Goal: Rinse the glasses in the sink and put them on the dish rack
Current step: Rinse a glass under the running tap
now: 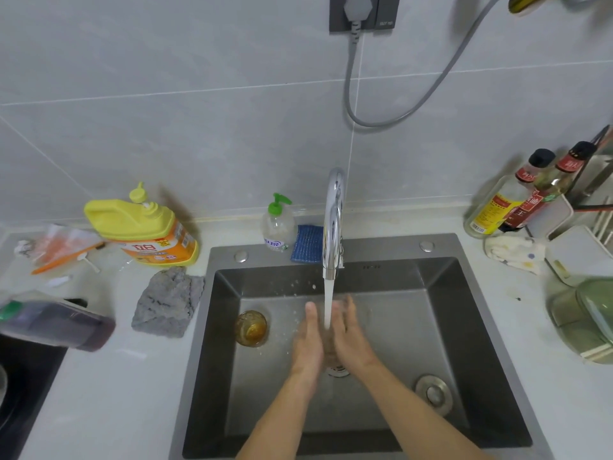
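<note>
Left hand (306,343), right hand (351,336): palms facing, fingers straight, pressing what looks like a clear glass (331,356) between them; it is blurred and I'm unsure. Held under the tap stream (328,303) for rinsing. Amber glass (251,328) waits upright on the sink (441,310) floor; dish rack (598,224) far right.

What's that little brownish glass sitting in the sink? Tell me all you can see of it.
The small amber-tinted drinking glass is round and see-through, with brownish-orange residue or liquid at its bottom. It appears to stand upright on the floor of the grey steel sink, near the left wall, left of the running water. Only the sink touches it.
</note>
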The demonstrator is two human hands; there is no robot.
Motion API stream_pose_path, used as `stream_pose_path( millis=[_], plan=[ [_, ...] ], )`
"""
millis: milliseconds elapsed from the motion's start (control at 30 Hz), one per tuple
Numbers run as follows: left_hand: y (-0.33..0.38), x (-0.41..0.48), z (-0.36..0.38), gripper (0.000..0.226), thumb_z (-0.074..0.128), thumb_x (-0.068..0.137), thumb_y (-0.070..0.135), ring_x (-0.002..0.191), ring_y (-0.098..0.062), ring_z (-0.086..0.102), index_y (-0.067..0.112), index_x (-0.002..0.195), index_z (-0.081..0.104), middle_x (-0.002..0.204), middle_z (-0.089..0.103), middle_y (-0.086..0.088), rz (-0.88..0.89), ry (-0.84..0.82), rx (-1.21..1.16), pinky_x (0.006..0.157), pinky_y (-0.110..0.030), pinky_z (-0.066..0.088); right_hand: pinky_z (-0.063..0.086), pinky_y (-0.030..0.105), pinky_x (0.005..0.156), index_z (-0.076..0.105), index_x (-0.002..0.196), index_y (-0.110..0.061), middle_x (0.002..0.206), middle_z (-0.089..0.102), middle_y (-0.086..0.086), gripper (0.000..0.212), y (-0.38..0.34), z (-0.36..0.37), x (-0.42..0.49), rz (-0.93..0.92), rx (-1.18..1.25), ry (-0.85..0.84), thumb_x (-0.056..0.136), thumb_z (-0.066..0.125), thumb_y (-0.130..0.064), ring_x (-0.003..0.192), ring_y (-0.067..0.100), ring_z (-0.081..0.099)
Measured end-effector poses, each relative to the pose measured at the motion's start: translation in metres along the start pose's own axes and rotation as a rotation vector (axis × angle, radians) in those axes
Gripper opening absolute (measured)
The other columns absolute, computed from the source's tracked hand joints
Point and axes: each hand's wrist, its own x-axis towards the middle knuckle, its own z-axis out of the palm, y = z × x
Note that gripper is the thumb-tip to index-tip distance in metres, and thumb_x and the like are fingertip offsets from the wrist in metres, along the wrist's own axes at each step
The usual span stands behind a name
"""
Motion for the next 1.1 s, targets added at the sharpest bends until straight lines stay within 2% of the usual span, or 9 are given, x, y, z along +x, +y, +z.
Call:
stream_pose_path(
  millis=[133,267,367,533,733,800,900,1000,1100],
  plan=[
    [0.013,-0.004,0.003,0.081,0.035,0.093,0.080,0.099,-0.030,0.077,0.015,0.111,0.079,0.103,0.081,-0.013,-0.118,-0.045,-0.201,0.092,-0.049,0.061,0.040,0.052,0.117,-0.012,0.151,-0.064,0.161,0.036,-0.009,0.107,0.013,-0.006,0.001,0.021,0.014,-0.104,0.077,0.064,-0.081,0.145,0.023,0.045],
    [0.015,-0.007,0.015,0.052,0.056,0.100,0.056,0.102,-0.026,0.075,0.011,0.115,0.076,0.110,0.079,-0.015,-0.196,-0.094,-0.391,0.083,-0.039,0.056,0.036,0.043,0.121,0.028,0.157,-0.048,0.160,0.044,-0.003,0.055,0.010,-0.008,0.012,-0.056,-0.185,0.000,0.104,0.043,-0.053,0.144,0.020,0.047],
    [0.017,-0.003,0.019,0.044,0.068,0.095,0.048,0.097,-0.026,0.074,0.008,0.109,0.077,0.100,0.080,-0.014,-0.254,-0.132,-0.584,0.089,-0.039,0.054,0.038,0.036,0.120,0.060,0.136,-0.048,0.150,0.053,-0.012,0.034,0.009,-0.014,0.006,-0.101,-0.144,-0.003,0.105,0.053,-0.035,0.138,0.009,0.051],
    [0.017,-0.001,0.019,0.039,0.061,0.102,0.039,0.074,-0.032,0.074,0.002,0.099,0.071,0.085,0.076,-0.020,-0.294,-0.166,-0.627,0.073,-0.042,0.061,0.054,0.032,0.103,0.076,0.105,-0.042,0.109,0.078,-0.013,0.030,0.020,-0.026,-0.003,-0.168,-0.031,0.124,0.088,0.080,-0.018,0.108,0.007,0.071],
    [0.024,-0.001,0.022,0.060,0.064,0.096,0.054,0.079,-0.033,0.066,-0.001,0.121,0.066,0.084,0.071,-0.022,-0.422,-0.161,-0.730,0.072,-0.044,0.062,0.049,0.013,0.079,0.071,0.128,-0.036,0.083,0.058,-0.008,0.060,0.021,-0.035,-0.002,-0.203,-0.112,-0.001,0.081,0.081,0.001,0.076,0.007,0.054],
    [0.025,0.001,0.020,0.067,0.069,0.092,0.057,0.091,-0.035,0.071,0.003,0.131,0.066,0.100,0.073,-0.020,-0.461,-0.177,-0.742,0.081,-0.046,0.063,0.049,0.010,0.081,0.077,0.116,-0.031,0.090,0.072,-0.012,0.043,0.018,-0.034,0.000,-0.197,-0.016,0.082,0.082,0.083,-0.006,0.086,0.012,0.067],
    [0.020,0.003,0.010,0.057,0.076,0.086,0.054,0.092,-0.033,0.071,0.005,0.116,0.072,0.103,0.074,-0.019,-0.438,-0.220,-0.683,0.089,-0.045,0.059,0.055,0.014,0.078,0.082,0.098,-0.019,0.096,0.081,0.001,0.010,0.013,-0.033,0.000,-0.101,0.297,0.142,0.093,0.073,-0.017,0.093,0.015,0.072],
    [0.016,0.001,0.002,0.060,0.070,0.087,0.061,0.077,-0.029,0.067,0.003,0.102,0.078,0.098,0.074,-0.019,-0.344,-0.300,-0.482,0.072,-0.036,0.056,0.055,0.025,0.082,0.073,0.110,-0.017,0.112,0.074,0.005,0.029,0.010,-0.032,0.001,-0.036,0.259,0.140,0.094,0.066,-0.040,0.102,0.018,0.068],
    [0.014,-0.003,-0.012,0.073,0.066,0.088,0.068,0.071,-0.027,0.070,0.003,0.120,0.074,0.110,0.075,-0.021,-0.320,-0.311,-0.287,0.077,-0.034,0.062,0.049,0.036,0.095,0.054,0.136,-0.027,0.132,0.056,-0.008,0.044,0.007,-0.029,0.005,-0.002,0.241,0.058,0.096,0.068,-0.037,0.122,0.017,0.056]
  ],
)
